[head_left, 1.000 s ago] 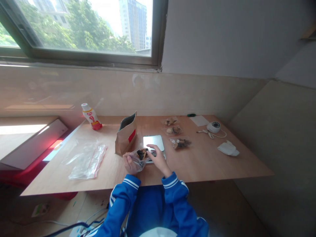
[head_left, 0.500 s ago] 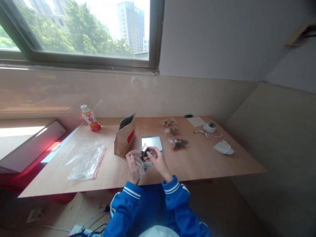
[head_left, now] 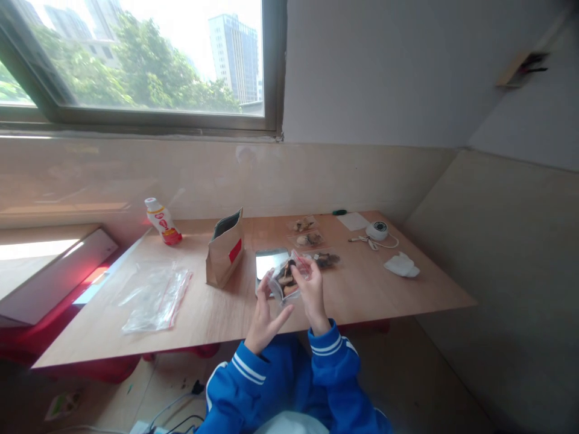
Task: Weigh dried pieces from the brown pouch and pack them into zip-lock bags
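Note:
A clear zip bag (head_left: pixel 284 287) with dark and tan dried pieces, looking like dried mushrooms, is held up over the near part of the table. My right hand (head_left: pixel 313 290) pinches its upper right side by the red zip strip. On the bag's left side, my left hand (head_left: pixel 266 313) rests its fingers against the plastic, the thumb stretched well apart, so this hand is open. Just behind the bag, partly covered by it, lies a flat device with a shiny pale top (head_left: pixel 266 263). A filled zip bag (head_left: pixel 327 260) lies just beyond my right hand.
Left of the device stands an open brown paper bag (head_left: pixel 224 253). Flat empty zip bags (head_left: pixel 154 301) and a white-and-red bottle (head_left: pixel 163 222) are farther left. Two more filled bags (head_left: pixel 309 239) lie behind. At right are a white dome camera (head_left: pixel 377 230) and crumpled tissue (head_left: pixel 401 265).
The zip bag has moved right and turned upright, its red strip now at the top right. My left thumb has come off the bag and spread; my right hand has shifted to the strip.

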`<act>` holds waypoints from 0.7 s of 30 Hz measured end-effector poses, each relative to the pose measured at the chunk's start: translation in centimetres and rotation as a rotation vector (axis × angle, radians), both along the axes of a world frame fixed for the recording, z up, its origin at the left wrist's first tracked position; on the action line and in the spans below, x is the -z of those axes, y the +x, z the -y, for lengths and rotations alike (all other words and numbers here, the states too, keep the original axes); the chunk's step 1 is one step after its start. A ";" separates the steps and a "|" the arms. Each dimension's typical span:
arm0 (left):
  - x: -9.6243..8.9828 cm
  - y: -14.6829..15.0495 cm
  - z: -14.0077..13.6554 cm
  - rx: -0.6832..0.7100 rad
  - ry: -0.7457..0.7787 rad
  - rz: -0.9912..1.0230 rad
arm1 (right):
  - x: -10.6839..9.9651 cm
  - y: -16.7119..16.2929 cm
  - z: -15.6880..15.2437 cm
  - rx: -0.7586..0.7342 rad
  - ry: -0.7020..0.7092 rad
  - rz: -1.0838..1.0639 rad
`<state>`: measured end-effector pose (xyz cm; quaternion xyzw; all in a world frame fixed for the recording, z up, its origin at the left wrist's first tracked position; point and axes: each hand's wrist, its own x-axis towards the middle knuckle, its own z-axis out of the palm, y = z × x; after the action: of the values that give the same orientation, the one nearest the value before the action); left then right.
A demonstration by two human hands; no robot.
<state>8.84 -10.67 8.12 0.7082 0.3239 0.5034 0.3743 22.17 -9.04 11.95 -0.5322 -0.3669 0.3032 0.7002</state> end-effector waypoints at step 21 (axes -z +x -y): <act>0.0 -1.6 -1.2 -0.398 -0.093 0.088 | -1.1 -0.8 1.0 -0.378 -0.010 -0.095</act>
<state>7.20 -9.45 8.10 0.5897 0.4637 0.5821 0.3136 21.41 -10.00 13.06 -0.4425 -0.4252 0.4560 0.6446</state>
